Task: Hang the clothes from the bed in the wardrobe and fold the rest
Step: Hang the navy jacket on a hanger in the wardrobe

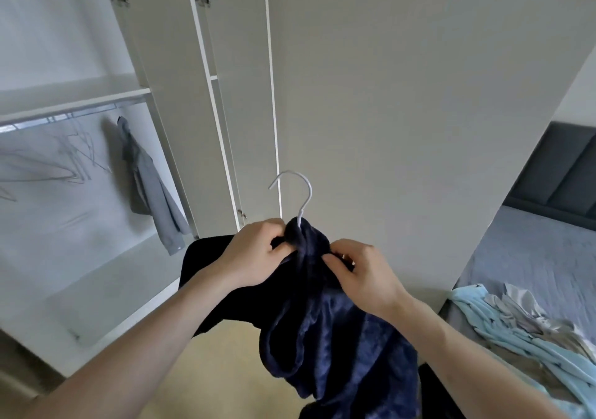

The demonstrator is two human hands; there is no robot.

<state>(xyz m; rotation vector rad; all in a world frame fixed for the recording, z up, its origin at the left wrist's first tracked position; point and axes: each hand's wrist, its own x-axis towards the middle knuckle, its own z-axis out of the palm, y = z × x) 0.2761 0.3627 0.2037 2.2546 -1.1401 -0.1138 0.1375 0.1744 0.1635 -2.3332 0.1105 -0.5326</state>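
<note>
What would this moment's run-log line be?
left hand: grips navy garment | right hand: pinches it | white hanger: hook above collar | grey shirt: hung

Soft, even daylight, fairly bright, without glare. Left of the wardrobe door [371, 96] everything smears with motion blur. Straight edges bow outward from wide-angle distortion; the dark garment [322, 322] loses detail.

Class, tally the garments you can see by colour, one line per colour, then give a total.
Navy: 1, the navy garment on the white hanger, gripped by left hand and right hand
Grey: 1, the grey shirt hanging in the wardrobe
Light blue: 1, light blue garment on the bed
Beige: 1, beige garment on the bed
Total: 4
</note>
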